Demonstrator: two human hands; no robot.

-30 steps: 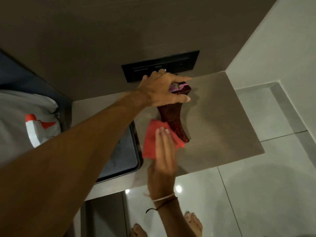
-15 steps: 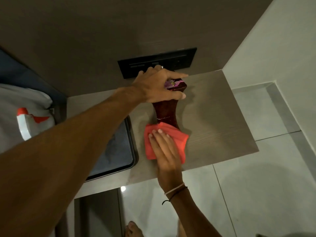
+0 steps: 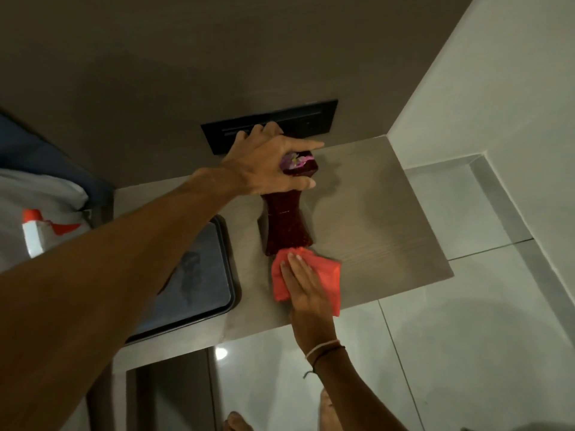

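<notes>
A tall dark red vase (image 3: 284, 225) with pink flowers at its mouth stands on a pale wooden shelf (image 3: 373, 219). My left hand (image 3: 267, 163) reaches over and grips the vase's top, thumb on the near side. My right hand (image 3: 303, 284) lies flat with straight fingers, pressing a red cloth (image 3: 326, 272) onto the shelf just in front of the vase's base. The cloth's far edge touches the base.
A dark tray (image 3: 199, 275) sits on the shelf left of the vase. A black wall panel (image 3: 311, 119) is behind my left hand. A white spray bottle with an orange trigger (image 3: 34, 234) lies on bedding at far left. Glossy floor tiles (image 3: 451, 353) lie below.
My right hand has slid the red cloth from the vase's lower part toward the shelf's front edge, uncovering the base. My left hand keeps its grip on the vase's top.
</notes>
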